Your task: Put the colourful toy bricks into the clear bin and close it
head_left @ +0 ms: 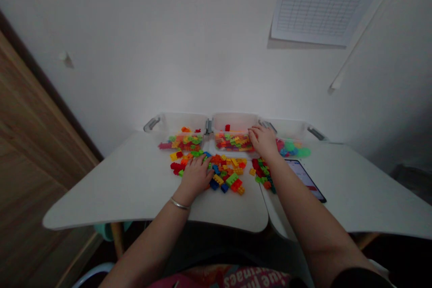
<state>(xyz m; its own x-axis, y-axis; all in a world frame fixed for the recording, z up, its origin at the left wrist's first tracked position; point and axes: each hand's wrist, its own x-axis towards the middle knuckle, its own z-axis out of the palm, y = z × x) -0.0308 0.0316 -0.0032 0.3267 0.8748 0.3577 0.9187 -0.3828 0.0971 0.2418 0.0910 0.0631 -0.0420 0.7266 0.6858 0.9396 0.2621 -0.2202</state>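
Observation:
My left hand (196,173) lies over a loose pile of toy building bricks (232,175) in red, orange, yellow, green and blue. Its fingers are apart and touch the bricks; what lies under the palm is hidden. My right hand (263,141) is at the right end of the middle clear plastic box (236,120), fingers apart and pointing left over the rim. I see no brick in it, though its underside is hidden. Many mixed bricks fill the lower part of that box.
A left clear box (184,119) holds more bricks; a right one (286,126) holds green and blue pieces. A smaller brick pile (263,175) and a phone (305,180) lie by my right forearm. Behind the white table (135,189) rises a wall with a printed sheet (320,9).

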